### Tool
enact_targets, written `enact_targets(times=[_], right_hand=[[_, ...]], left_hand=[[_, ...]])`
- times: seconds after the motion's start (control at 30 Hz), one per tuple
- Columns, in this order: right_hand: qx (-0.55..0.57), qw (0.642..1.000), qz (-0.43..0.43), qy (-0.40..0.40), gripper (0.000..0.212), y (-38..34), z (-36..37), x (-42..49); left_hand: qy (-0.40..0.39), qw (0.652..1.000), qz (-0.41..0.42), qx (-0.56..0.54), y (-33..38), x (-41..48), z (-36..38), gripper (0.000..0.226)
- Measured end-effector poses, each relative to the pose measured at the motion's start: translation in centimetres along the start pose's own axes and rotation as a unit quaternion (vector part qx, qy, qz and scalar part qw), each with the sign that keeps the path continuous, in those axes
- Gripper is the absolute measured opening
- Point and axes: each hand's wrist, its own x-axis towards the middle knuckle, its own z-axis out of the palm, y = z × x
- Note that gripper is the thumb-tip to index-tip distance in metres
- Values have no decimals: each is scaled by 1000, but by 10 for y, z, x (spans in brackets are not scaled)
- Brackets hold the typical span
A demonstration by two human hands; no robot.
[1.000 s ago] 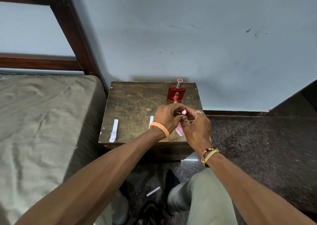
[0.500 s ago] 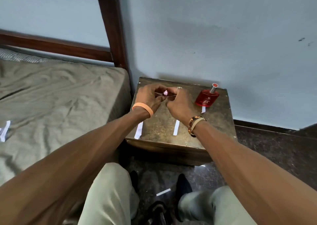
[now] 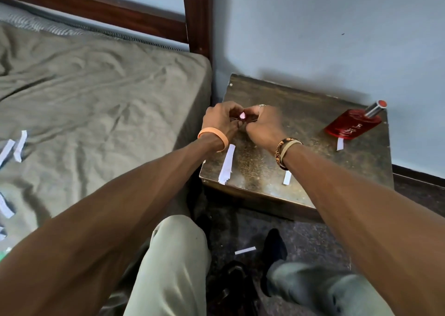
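**Pink scrap down to a tip**

The pink scrap [image 3: 242, 116] now shows only as a small tip, pinched between left hand [image 3: 221, 119] and right hand [image 3: 263, 125] over the counter's [image 3: 313, 166] left side. A second ago a longer piece hung below. Both grips stay clenched on it, so the folding looks nearly done. The red bottle [image 3: 354, 124] stands well apart.

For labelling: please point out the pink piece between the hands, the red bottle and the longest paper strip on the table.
pink piece [image 3: 242, 116]: head view, its visible tip.
red bottle [image 3: 349, 128]: head view, its glass body.
paper strip [image 3: 227, 164]: head view, its middle.
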Motion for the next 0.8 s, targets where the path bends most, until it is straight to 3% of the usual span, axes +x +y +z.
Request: enact_targets(times=[0.53,0.8], right_hand=[[-1,1000,16,-24,49,14,13,8],[-9,998,37,51,42,22,-14,0]], left_hand=[[-18,999,-21,21,-21,4,12,28],[-2,994,5,107,-1,-5,-5,47]])
